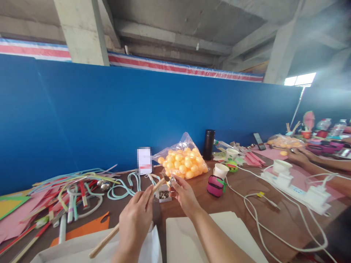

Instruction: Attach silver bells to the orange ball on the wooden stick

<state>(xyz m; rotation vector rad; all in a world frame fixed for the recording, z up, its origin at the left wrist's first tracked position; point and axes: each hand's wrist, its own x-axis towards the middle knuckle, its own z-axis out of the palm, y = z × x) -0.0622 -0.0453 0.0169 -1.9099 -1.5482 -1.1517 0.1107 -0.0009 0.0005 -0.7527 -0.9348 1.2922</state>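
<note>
Just on the near side of the clear bag of orange ping-pong balls, a wooden rod is gripped by the left hand; a silvery ball is pinched by the right hand. The rod, probably light and stiff, is best held mid-shaft; the ball, likely slippery, by its sides.

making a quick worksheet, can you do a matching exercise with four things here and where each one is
1. wooden stick
2. shiny silvery piece
3. orange balls
4. small metal pieces

A. inside a clear plastic bag
B. in the left hand
C. in a small white box
D. in the right hand

Pairs: 1-B, 2-D, 3-A, 4-C
</note>
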